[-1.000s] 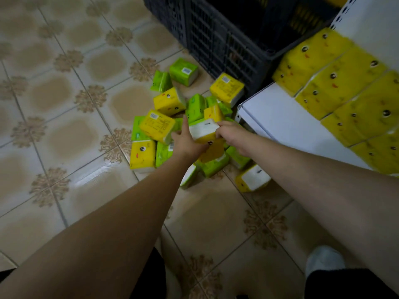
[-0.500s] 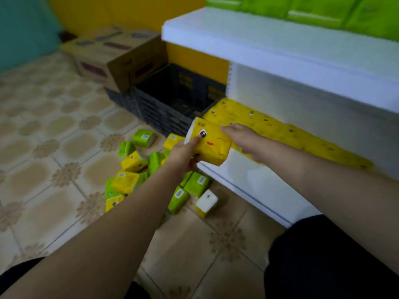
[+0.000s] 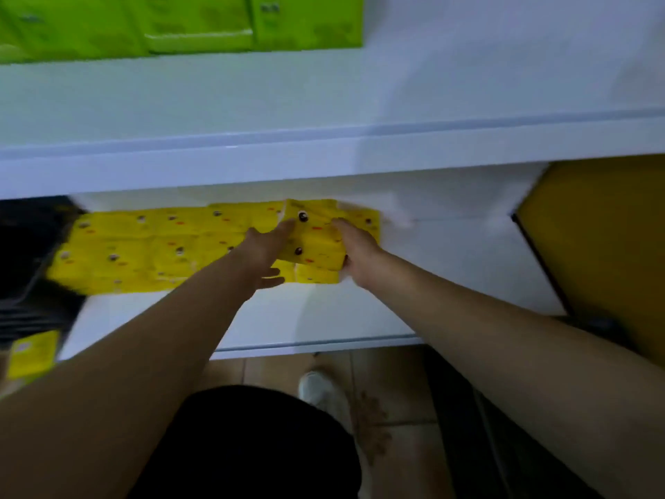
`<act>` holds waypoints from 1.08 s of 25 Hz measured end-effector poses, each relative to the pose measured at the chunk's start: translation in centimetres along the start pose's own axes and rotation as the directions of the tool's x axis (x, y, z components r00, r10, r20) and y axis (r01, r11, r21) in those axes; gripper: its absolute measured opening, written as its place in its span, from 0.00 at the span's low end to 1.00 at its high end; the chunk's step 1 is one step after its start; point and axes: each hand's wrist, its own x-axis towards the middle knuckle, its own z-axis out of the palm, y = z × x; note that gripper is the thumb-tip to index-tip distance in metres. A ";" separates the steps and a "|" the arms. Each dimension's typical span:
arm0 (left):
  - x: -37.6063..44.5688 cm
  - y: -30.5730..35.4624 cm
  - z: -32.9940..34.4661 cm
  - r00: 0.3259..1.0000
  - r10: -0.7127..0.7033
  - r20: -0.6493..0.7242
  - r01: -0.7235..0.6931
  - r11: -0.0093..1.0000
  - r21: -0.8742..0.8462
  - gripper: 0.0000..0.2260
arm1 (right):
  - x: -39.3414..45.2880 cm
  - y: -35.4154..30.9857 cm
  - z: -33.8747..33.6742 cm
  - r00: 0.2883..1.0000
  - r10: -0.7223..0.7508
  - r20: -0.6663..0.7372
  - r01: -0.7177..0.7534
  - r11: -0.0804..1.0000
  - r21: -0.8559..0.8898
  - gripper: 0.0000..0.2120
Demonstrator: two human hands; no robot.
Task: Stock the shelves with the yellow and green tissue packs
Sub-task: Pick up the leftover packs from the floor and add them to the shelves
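One view only, from a camera on the person's head, wide-angle, facing forward and steeply down into a white shelf unit at close range. The upper shelf (image 3: 324, 102) fills the top of the view, the lower shelf (image 3: 324, 318) the middle, with its front edge just above the floor (image 3: 396, 390) at the bottom. Both forearms reach away from the lens; the person's dark-clad lap lies directly beneath it. The edges are blurred

Yellow plastic-wrapped tissue pack with cartoon face (image 3: 316, 235) — lifted from floor pile a second ago, now at the right end of the yellow row on the white lower shelf (image 3: 306, 318) — left hand (image 3: 264, 257) and right hand (image 3: 354, 246) flanking it.
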 end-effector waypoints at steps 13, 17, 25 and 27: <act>11.1 -6.8 10.3 0.939 0.313 0.144 -0.244 0.307 0.920 0.34 | 15.5 5.3 -11.1 0.921 0.028 -0.388 -0.147 0.948 -0.281 0.25; 12.1 -6.5 11.4 0.916 0.340 0.215 -0.336 0.352 0.874 0.36 | 16.9 6.1 -10.2 0.905 0.005 -0.425 -0.249 0.815 -0.523 0.20; 13.6 -6.3 10.4 0.928 0.281 0.244 -0.362 0.523 0.772 0.35 | 17.4 5.2 -7.3 0.965 0.023 -0.263 -0.180 0.785 -0.593 0.23; 12.8 -6.0 9.6 0.934 0.286 0.216 -0.341 0.527 0.778 0.33 | 16.8 5.3 -7.4 0.958 -0.010 -0.287 -0.197 0.704 -0.682 0.25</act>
